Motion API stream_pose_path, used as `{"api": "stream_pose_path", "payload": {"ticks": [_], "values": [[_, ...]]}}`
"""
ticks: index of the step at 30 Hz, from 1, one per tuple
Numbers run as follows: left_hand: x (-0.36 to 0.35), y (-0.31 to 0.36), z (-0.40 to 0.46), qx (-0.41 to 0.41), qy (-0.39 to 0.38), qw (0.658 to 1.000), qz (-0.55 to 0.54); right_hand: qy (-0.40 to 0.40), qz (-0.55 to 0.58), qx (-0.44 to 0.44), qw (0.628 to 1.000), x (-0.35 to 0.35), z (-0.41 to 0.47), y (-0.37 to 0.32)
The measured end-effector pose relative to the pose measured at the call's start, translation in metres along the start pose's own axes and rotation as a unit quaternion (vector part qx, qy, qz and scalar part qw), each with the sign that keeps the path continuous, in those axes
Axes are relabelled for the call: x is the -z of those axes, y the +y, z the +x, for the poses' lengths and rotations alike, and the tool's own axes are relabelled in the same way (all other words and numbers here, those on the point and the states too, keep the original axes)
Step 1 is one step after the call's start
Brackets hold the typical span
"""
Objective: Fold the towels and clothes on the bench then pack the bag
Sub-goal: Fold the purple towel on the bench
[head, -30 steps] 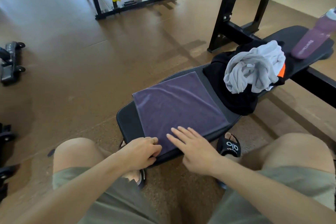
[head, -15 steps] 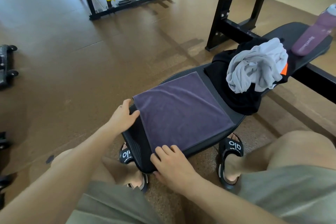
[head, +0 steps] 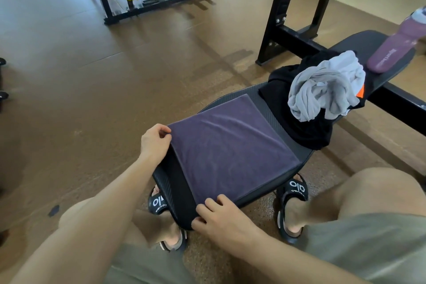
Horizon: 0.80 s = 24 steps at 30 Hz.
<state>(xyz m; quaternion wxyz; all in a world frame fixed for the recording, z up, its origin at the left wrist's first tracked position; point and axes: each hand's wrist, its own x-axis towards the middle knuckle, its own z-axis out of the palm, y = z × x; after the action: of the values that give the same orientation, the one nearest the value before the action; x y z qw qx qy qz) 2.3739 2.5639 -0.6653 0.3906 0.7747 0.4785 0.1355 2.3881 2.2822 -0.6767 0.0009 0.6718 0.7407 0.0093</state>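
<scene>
Towel-folding step. Purple towel lies flat, centre frame, on the worktop. Left hand pinches its far-left corner; right hand grips the near corner. Next: carry both corners across evenly. Grey and black clothes at right unfolded.

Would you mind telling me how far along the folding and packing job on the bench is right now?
Early. The purple towel lies flat on the bench, folded to a neat rectangle. The left hand pinches its far corner and the right hand grips its near corner, seemingly ready for another fold. Left to do: the grey garment is bunched on a crumpled black garment. No bag is in view, so packing hasn't visibly started.
</scene>
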Motion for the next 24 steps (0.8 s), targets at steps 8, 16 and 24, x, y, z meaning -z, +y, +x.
{"api": "stream_pose_path", "payload": {"ticks": [8, 16, 24], "values": [[0.028, -0.003, -0.006, 0.018, 0.003, 1.000, -0.012, -0.060, -0.057, 0.075, 0.994, 0.015, 0.002, 0.002], [0.039, -0.005, -0.025, 0.019, -0.014, 1.000, 0.012, -0.063, -0.023, 0.075, 0.995, 0.020, -0.011, 0.002], [0.057, 0.003, -0.039, -0.143, -0.027, 0.974, 0.172, 0.023, 0.156, -0.073, 0.985, 0.040, -0.041, 0.016]]}}
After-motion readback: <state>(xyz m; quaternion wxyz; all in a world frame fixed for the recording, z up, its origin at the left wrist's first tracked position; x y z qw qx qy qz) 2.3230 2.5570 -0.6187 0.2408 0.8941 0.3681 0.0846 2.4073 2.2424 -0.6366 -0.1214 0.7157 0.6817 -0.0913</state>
